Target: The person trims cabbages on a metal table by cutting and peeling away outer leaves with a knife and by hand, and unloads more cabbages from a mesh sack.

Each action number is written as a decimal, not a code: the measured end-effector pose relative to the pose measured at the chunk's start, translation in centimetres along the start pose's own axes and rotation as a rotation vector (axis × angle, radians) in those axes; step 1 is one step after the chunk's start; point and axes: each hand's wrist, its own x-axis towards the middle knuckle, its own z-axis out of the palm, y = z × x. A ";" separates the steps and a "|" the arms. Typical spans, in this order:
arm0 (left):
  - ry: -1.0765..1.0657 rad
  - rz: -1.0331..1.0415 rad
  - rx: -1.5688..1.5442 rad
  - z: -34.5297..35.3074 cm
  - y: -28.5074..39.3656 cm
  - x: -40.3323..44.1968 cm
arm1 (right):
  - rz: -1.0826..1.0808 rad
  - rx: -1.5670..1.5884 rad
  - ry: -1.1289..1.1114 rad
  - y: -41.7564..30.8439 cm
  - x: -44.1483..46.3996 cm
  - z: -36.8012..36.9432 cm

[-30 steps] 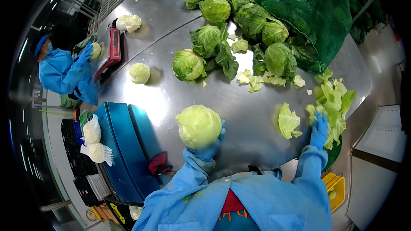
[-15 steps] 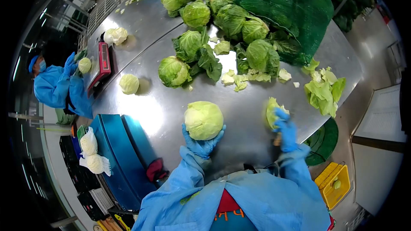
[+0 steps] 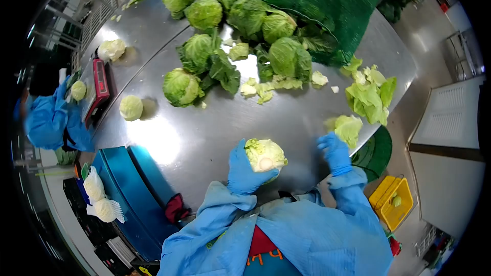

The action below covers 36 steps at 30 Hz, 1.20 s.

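Note:
A trimmed pale-green cabbage (image 3: 266, 156) is in my left hand (image 3: 242, 171), whose gloved fingers wrap its left side and underside. Its cut white stem end faces up toward me, over the near part of the steel table. To the right, my right hand (image 3: 335, 154) has its gloved fingers partly spread. A loose cabbage leaf (image 3: 348, 131) is just beyond those fingers, near the table's right edge. More peeled leaves (image 3: 369, 96) lie in a heap farther back.
Several untrimmed cabbages (image 3: 203, 13) and a green mesh bag (image 3: 327, 5) cover the back of the steel table (image 3: 215, 122). A bare cabbage (image 3: 131, 108) and a red scale (image 3: 98, 86) are left, near a person (image 3: 46, 120). A green bin (image 3: 376, 156) and yellow basket (image 3: 394, 202) stand right.
My left hand has turned the cabbage so its stem end shows, and shifted it right. The leaf by my right hand has moved right, apart from the fingers. The whole view has shifted.

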 end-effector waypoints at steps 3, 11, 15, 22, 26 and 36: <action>-0.001 0.040 0.134 1.1 0.9 0.0 | -0.432 -0.549 -0.104 -1.2 -4.1 4.4; -0.082 0.013 0.134 0.9 -0.7 1.8 | -0.706 -0.617 -0.322 -3.6 -5.8 6.5; -0.117 -0.009 0.166 0.7 0.6 2.3 | -0.777 -0.663 -0.394 -3.6 -3.3 6.1; -0.106 -0.034 0.281 0.9 1.4 3.7 | -0.695 -0.803 -0.379 -5.3 -2.6 7.1; -0.104 -0.125 0.372 1.2 3.2 3.7 | -0.623 -0.891 -0.282 -4.9 -3.6 7.9; -0.083 -0.115 0.310 0.8 2.5 3.7 | -0.571 -0.703 -0.074 -4.2 -3.5 8.9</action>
